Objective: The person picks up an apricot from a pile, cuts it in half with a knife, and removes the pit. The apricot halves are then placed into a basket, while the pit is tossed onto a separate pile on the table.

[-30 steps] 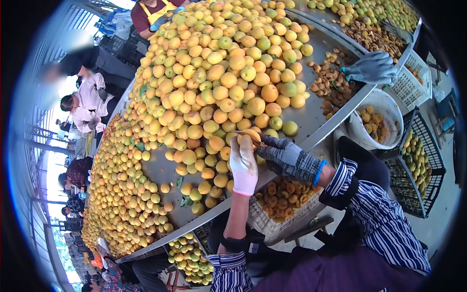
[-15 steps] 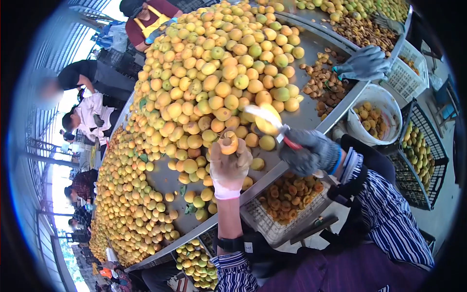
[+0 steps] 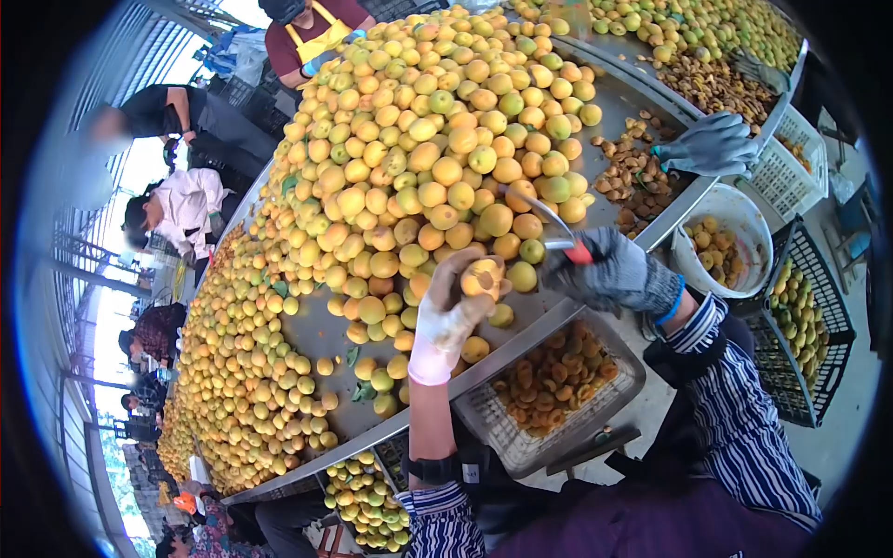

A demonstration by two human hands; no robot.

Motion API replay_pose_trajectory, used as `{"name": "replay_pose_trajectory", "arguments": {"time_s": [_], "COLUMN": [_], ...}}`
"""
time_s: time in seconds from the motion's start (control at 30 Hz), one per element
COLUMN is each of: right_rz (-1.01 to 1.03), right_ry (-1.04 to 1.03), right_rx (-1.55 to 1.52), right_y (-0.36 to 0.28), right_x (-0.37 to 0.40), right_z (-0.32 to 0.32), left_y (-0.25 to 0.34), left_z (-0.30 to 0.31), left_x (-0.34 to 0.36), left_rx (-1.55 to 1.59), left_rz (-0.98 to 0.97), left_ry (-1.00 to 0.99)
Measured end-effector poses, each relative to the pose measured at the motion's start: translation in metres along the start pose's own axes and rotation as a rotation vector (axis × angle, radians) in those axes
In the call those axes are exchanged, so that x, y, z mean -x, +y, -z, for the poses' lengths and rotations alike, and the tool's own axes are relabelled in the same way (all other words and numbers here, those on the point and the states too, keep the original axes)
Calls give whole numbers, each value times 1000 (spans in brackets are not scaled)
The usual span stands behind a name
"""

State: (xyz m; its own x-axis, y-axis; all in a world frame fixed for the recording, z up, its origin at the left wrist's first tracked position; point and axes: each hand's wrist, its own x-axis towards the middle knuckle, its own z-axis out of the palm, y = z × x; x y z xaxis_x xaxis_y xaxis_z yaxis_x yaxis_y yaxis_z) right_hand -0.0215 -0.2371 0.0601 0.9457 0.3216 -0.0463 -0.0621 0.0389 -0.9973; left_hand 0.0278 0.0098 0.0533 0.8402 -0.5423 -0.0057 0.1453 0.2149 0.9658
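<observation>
My left hand, in a thin pale glove, is closed around a cut apricot whose orange inside faces up. My right hand, in a grey knit glove, grips a knife by its red handle. The knife's curved blade points up and left, over the edge of the heap and apart from the held fruit. Whole apricots, yellow to greenish, lie piled on the metal table just beyond both hands. Below my hands stands a light plastic crate with apricot halves in it.
Pits lie on the table near a grey glove on its raised edge. On the right stand a white bucket of fruit and a black crate of greenish fruit. Co-workers stand along the left; one in a yellow apron is across the table.
The knife has swung away from the fruit, and its blade now points up and left. My left hand has moved slightly right and turned, showing the apricot's cut inside. The view has shifted slightly.
</observation>
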Motion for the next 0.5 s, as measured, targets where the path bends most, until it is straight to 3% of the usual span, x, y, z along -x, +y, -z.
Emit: {"name": "replay_pose_trajectory", "arguments": {"time_s": [0.03,0.1,0.17,0.2,0.23,0.3,0.37,0.47,0.5], "right_rz": [-94,-202,-290,-376,-460,-343,-444,-442,-433], "right_ry": [138,233,246,221,192,198,154,85,58], "right_rx": [-157,-149,-165,-92,-19,-18,-111,-396,-522], "right_y": [-6,-5,-3,-6,-6,16,10,19,23], "right_x": [-2,-9,-14,-16,-17,-21,-19,-15,-13], "right_z": [-2,-10,-16,-19,-20,-22,-19,-10,-9], "left_y": [4,-7,-22,-28,-26,-15,-9,-10,-14], "left_z": [-10,-23,-23,-24,-30,-42,-46,-44,-42], "left_x": [-1,-4,-8,-7,-7,-5,-4,-3,-3], "left_rx": [-227,-171,-685,-795,-795,-945,-1035,-1074,-911], "left_rz": [24,77,-144,-193,-189,-132,-157,-209,-179], "left_ry": [-8,34,28,53,48,96,106,84,76]}}
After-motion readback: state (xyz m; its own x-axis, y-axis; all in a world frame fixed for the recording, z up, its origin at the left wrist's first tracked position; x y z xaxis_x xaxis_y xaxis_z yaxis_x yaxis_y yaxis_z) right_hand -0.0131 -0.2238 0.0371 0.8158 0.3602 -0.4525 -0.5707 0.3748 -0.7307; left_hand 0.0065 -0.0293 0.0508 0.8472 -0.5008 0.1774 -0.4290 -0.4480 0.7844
